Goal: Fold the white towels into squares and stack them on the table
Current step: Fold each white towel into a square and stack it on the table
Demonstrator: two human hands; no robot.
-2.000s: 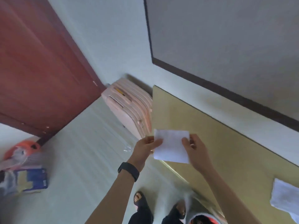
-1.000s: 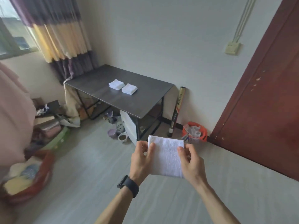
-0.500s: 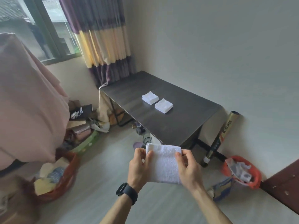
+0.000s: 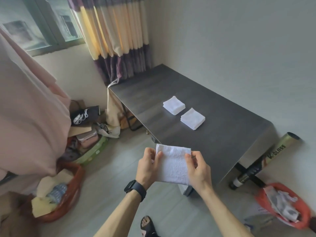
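Fingers (image 4: 159, 155) of both hands pinch the white towel (image 4: 172, 165) by its two side edges, thumbs on the face toward the camera and the rest curled behind. The left hand (image 4: 147, 168) grips the left edge and the right hand (image 4: 199, 171) the right. The towel is held in the air, folded to a near-square, in front of the near corner of the dark worktop (image 4: 222, 142) and not resting on it. It looks like soft, light terry (limp enough to sag or fall open if one side is let go). The safest hold is probably at the folded edges, pinching all the layers together, and it should be laid flat rather than dropped. Farther up the worktop lie a far stack (image 4: 174, 105) and a near stack (image 4: 192, 118) of folded white towels, just beside each other but apart. A striped curtain (image 4: 116, 31) hangs beyond the far end, and an orange basket (image 4: 306, 218) sits on the floor at the right. Compared with half a second ago the grip is unchanged, but the worktop is nearer and fills more of the view
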